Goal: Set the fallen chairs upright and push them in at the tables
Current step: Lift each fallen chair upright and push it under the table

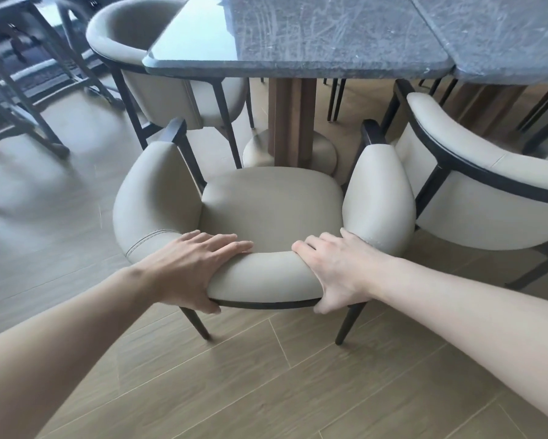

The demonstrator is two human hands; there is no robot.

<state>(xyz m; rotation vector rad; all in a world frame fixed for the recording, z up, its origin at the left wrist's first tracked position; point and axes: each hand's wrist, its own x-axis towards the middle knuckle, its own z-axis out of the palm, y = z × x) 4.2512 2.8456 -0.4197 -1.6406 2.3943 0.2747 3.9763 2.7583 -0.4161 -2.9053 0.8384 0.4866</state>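
Note:
A beige padded armchair (272, 204) with a dark frame stands upright on its legs, facing a dark stone table (314, 36). Its seat lies in front of the table's edge, with its arm tips near the wooden pedestal. My left hand (190, 270) grips the curved backrest on its left part, fingers over the top and thumb under the dark rail. My right hand (339, 270) grips the same backrest on its right part in the same way.
A second beige chair (146, 42) stands upright at the table's left side. A third chair (475, 191) stands at the right by an adjoining table (504, 30). Dark stool legs (22, 99) fill the far left. The table's wooden pedestal (293, 122) stands on wood-plank floor.

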